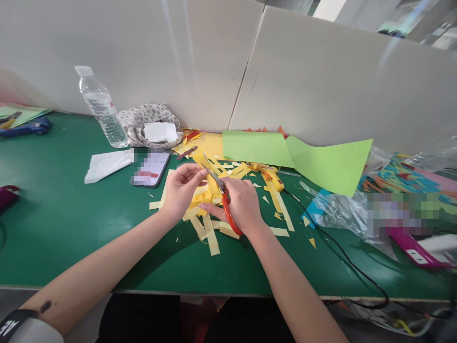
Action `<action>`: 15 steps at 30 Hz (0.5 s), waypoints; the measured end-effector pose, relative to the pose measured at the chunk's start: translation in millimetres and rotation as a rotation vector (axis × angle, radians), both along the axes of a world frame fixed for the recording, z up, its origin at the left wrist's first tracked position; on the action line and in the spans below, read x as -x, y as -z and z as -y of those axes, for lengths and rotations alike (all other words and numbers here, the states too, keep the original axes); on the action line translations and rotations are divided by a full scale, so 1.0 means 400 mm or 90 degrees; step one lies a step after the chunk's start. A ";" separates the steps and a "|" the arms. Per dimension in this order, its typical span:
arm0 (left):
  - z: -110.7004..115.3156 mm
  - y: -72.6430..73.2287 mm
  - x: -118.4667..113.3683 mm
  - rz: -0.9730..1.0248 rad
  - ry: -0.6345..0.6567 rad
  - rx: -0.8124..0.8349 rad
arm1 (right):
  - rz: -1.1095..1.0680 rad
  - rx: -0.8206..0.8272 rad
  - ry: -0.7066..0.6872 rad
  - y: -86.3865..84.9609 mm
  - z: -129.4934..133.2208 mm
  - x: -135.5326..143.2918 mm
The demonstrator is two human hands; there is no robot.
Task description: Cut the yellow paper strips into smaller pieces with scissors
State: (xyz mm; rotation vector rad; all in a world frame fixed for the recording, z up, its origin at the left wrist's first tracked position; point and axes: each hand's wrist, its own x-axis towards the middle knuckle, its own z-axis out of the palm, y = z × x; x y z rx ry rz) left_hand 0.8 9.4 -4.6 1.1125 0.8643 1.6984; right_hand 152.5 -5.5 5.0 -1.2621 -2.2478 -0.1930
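My right hand (244,202) is wrapped round a pair of scissors (227,209) with red handles. The blades point up and to the left, their tips close to the fingertips of my left hand (183,188). My left thumb and fingers are pinched together; what lies between them is too small to make out. Bright yellow paper (205,194) shows just behind and below the blades. Under both hands spreads a heap of pale yellow paper strips (213,240) and small scraps, partly hidden by my hands.
Light green paper sheets (259,146) lean at the back. A yellow glue gun (274,180) with a black cable lies to the right, near clear plastic bags (350,212). On the left are a phone (153,166), a water bottle (102,112), a patterned pouch (150,114) and blue-handled pliers (28,127).
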 end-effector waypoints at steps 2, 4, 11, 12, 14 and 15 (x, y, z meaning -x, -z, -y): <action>0.002 -0.003 -0.001 0.013 0.008 0.015 | 0.001 -0.008 0.004 0.000 0.000 0.000; 0.004 -0.005 -0.002 0.028 0.017 0.034 | -0.004 -0.010 0.006 0.000 0.001 0.000; 0.009 -0.005 -0.003 0.083 0.069 0.095 | -0.018 -0.015 0.011 0.001 0.003 0.004; 0.010 -0.005 -0.003 0.091 0.074 0.101 | -0.019 -0.014 0.012 0.001 0.003 0.004; 0.012 -0.006 -0.004 0.102 0.082 0.111 | -0.021 -0.010 0.013 0.001 0.003 0.004; 0.012 -0.007 -0.004 0.106 0.084 0.114 | -0.022 -0.009 0.013 0.001 0.004 0.004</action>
